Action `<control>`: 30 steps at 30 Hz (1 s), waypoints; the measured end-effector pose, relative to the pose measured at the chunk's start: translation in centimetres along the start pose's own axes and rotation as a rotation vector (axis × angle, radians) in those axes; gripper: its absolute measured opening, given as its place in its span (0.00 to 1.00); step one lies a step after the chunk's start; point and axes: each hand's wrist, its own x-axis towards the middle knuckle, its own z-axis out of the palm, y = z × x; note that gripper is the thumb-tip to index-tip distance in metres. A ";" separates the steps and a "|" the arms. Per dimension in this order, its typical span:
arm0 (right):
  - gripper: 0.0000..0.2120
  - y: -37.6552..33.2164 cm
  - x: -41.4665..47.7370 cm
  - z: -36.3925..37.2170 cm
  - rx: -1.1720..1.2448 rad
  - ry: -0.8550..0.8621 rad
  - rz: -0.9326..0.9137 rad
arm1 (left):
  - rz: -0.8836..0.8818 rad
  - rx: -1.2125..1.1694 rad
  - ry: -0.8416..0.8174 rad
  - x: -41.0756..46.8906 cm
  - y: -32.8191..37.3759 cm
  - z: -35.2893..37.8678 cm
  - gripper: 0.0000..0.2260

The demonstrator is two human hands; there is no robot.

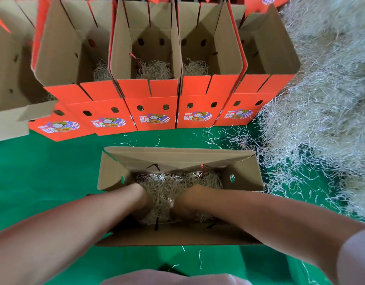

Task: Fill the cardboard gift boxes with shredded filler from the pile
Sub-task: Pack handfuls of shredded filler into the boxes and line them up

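The pile of shredded filler (321,99) takes up the whole right side of the green cloth (44,171), its loose edge spilling up to the right end of the near box. Beyond, a row of orange boxes (155,112) stands open with flaps up. Several show a thin nest of filler at the bottom, though the rightmost looks bare from here.

Straight in front of the person sits the open cardboard box (245,177), its long axis running left to right across the body. A bed of filler (177,182) lies inside.

Both arms reach down into it. The left hand (143,202) and right hand (185,202) are sunk to the wrists in the strands, side by side near the middle (fingers buried, so I cannot tell whether they grip or press flat).

If more filler is wanted, the pile lies to the right, so the right hand is the nearer one and would sweep out over that short end wall.
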 end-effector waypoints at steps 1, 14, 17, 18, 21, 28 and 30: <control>0.17 0.1 -0.6 -0.4 0.025 0.098 0.000 | 0.012 0.040 0.068 -0.4 0.0 -0.7 0.15; 0.20 3.0 -10.0 0.3 0.298 0.555 0.287 | -0.176 -0.191 0.609 -6.2 -1.7 -2.7 0.14; 0.12 2.0 -12.7 0.7 0.255 0.805 0.316 | -0.233 -0.198 0.760 -9.4 -2.0 -1.4 0.12; 0.09 1.8 -13.4 1.0 0.270 0.995 0.319 | -0.245 -0.203 0.839 -10.5 -1.9 -0.7 0.12; 0.07 1.9 -15.7 1.7 0.205 1.557 0.354 | -0.243 -0.260 1.113 -12.5 -2.1 2.2 0.08; 0.11 6.5 -16.3 3.4 0.481 1.073 0.681 | -0.139 -0.436 1.304 -13.0 -3.6 6.6 0.06; 0.13 6.9 -15.7 2.9 0.590 1.133 0.658 | -0.131 -0.503 1.303 -13.2 -4.3 6.6 0.07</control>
